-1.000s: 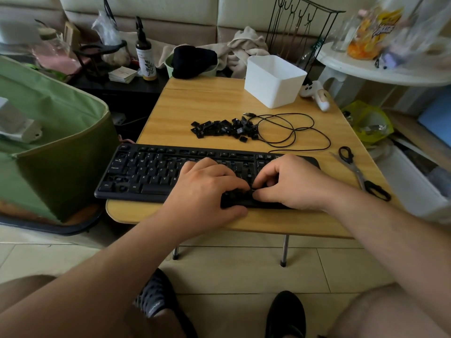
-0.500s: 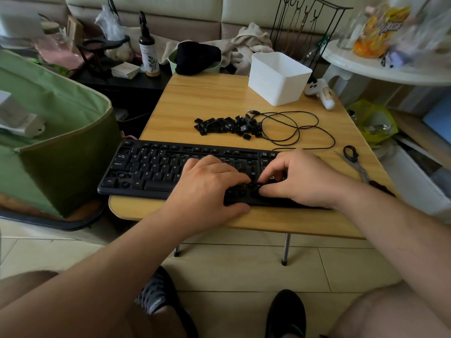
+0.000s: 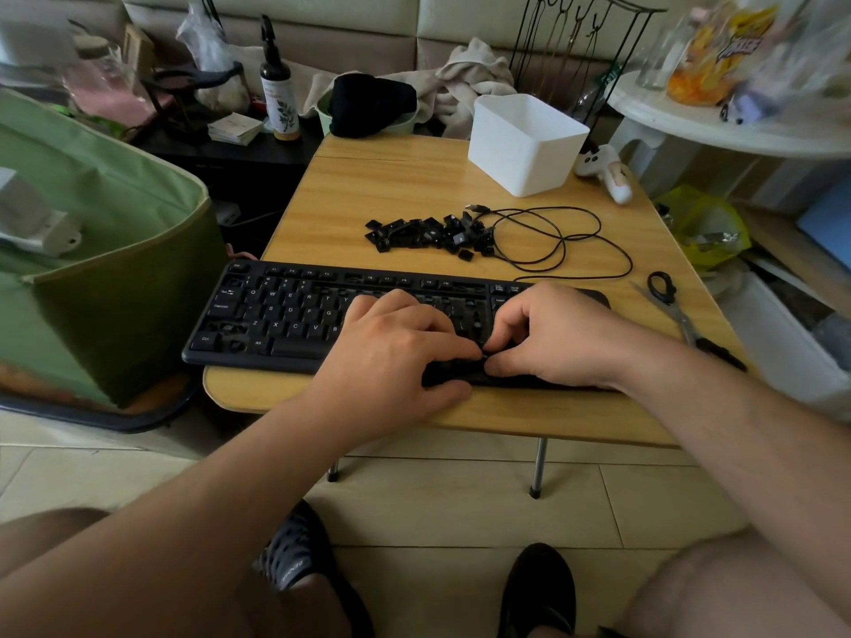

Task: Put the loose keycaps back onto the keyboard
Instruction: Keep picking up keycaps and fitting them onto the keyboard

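Head view: both hands rest on the keyboard at the worktop's near edge. The left hand and right hand curl, fingertips meeting low on its right half; whether they pinch a keycap I cannot tell. Loose keycaps lie heaped behind the keyboard.

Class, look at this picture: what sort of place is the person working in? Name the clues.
Probably a lived-in room at home, not a workshop: a cushioned sofa behind the small folding table, crumpled clothes on the sofa, and a snack bag on a white side table.
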Motion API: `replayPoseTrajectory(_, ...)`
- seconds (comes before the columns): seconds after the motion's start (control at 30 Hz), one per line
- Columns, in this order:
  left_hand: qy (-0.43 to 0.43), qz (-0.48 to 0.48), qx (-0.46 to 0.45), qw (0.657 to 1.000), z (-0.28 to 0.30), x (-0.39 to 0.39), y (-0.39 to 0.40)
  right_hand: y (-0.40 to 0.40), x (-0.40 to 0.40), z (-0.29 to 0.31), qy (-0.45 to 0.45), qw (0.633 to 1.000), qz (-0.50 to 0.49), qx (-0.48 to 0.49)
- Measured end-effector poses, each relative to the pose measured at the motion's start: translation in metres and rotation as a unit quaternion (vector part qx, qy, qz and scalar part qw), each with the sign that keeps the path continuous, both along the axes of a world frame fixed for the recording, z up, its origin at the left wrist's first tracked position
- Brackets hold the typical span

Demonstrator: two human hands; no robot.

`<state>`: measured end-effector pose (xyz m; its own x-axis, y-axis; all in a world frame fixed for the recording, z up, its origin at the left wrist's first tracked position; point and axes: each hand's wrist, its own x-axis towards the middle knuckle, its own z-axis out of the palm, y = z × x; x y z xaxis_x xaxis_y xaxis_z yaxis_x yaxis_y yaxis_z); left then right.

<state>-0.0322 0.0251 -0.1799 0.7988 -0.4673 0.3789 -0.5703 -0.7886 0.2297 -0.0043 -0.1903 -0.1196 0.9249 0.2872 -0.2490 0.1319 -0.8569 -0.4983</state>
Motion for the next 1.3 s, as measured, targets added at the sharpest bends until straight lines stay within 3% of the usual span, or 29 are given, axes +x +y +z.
replayPoseTrajectory(0.3, -0.019, -0.011, 0.006, 1.0, 0.0, 0.0, -0.003, 0.01, 0.003, 0.001, 0.002, 0.999, -0.006, -0.045)
replayPoseTrajectory(0.43, -0.025, 0.01, 0.0, 1.0, 0.0, 0.0, -0.004, 0.004, 0.011, 0.014, 0.01, 1.0, 0.004, -0.021)
replayPoseTrajectory(0.7, -0.008, 0.0, -0.04, 0.999, -0.003, 0.013, -0.023, 0.011, 0.074, 0.0, -0.201, 0.976, -0.087, 0.006)
replayPoseTrajectory(1.13, 0.004, 0.041, -0.112, 0.993, 0.019, 0.031, -0.012, 0.031, 0.122, -0.017, -0.173, 0.982, -0.052, -0.045)
replayPoseTrajectory(1.17, 0.012, 0.05, -0.121, 0.991, 0.022, 0.035, -0.008, 0.028, 0.121, -0.013, -0.165, 0.984, -0.058, -0.017)
replayPoseTrajectory(1.23, 0.027, 0.07, -0.154, 0.985, 0.026, 0.043, 0.002, 0.022, 0.117, -0.002, -0.092, 0.982, -0.089, 0.141)
replayPoseTrajectory(1.3, 0.059, 0.088, -0.216, 0.971, 0.029, 0.049, 0.008, 0.016, 0.108, 0.011, 0.059, 0.929, -0.118, 0.345)
